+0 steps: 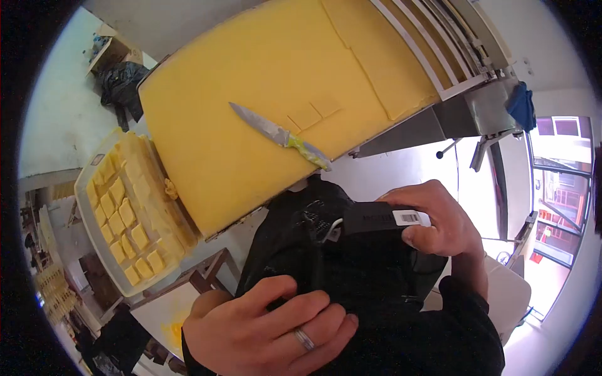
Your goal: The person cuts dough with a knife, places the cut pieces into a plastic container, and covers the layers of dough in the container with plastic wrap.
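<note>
My right hand (442, 219) grips a black box-shaped device (373, 217) with a white barcode label, its thumb below and fingers above. A white cable (332, 229) shows at the device's left end. Lower left, my left hand (276, 326), with a ring on one finger, is curled closed against the black garment (351, 276) at my front and seems to grip its cloth. Its fingertips are partly hidden. Beyond both hands a knife (279, 135) with a yellow-green patterned handle lies on a large yellow slab (207, 144), untouched by either hand.
Left of the slab stands a white plastic tray (84, 207) with several cut yellow pieces. A metal slatted frame (433, 47) sits at the slab's far right. A blue cloth (520, 108) hangs beside it. A black bag (122, 88) is at the far left.
</note>
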A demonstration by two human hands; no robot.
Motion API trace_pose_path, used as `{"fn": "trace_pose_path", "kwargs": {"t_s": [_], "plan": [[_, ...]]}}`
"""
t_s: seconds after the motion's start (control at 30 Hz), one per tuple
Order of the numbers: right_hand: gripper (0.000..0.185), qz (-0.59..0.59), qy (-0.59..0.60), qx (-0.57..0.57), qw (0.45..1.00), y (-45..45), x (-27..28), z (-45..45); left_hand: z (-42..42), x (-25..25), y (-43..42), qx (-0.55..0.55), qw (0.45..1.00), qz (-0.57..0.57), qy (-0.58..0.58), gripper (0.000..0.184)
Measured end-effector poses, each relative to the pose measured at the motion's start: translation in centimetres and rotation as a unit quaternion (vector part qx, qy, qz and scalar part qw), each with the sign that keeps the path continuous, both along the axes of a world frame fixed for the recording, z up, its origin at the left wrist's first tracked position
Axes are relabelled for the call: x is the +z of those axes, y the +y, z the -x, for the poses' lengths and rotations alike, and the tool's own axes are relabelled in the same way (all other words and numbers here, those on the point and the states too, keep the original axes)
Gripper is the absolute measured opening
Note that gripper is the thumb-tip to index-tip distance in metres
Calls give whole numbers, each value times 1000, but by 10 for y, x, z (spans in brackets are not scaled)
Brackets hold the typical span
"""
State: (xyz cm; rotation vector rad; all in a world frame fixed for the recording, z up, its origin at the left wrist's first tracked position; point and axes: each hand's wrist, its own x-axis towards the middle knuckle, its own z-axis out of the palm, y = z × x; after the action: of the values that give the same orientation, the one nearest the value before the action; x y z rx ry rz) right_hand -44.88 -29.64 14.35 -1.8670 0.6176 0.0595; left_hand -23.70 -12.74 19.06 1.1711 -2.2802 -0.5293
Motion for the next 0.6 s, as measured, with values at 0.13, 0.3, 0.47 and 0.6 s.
{"fn": "trace_pose_path", "kwargs": {"t_s": [0.13, 0.3, 0.47, 0.6], "plan": [[33, -13, 4, -1, 1000, -1, 4, -2, 1, 0, 3, 14, 1000, 0, -11, 23], [44, 18, -2, 65, 998, 0, 12, -3, 3, 0, 3, 26, 1000, 8, -5, 25], [63, 115, -21, 156, 981, 7, 29, -4, 2, 8, -3, 6, 1000, -9, 3, 28], [67, 125, -20, 190, 974, 9, 33, -4, 5, 6, -1, 25, 999, 13, 33, 29]]}}
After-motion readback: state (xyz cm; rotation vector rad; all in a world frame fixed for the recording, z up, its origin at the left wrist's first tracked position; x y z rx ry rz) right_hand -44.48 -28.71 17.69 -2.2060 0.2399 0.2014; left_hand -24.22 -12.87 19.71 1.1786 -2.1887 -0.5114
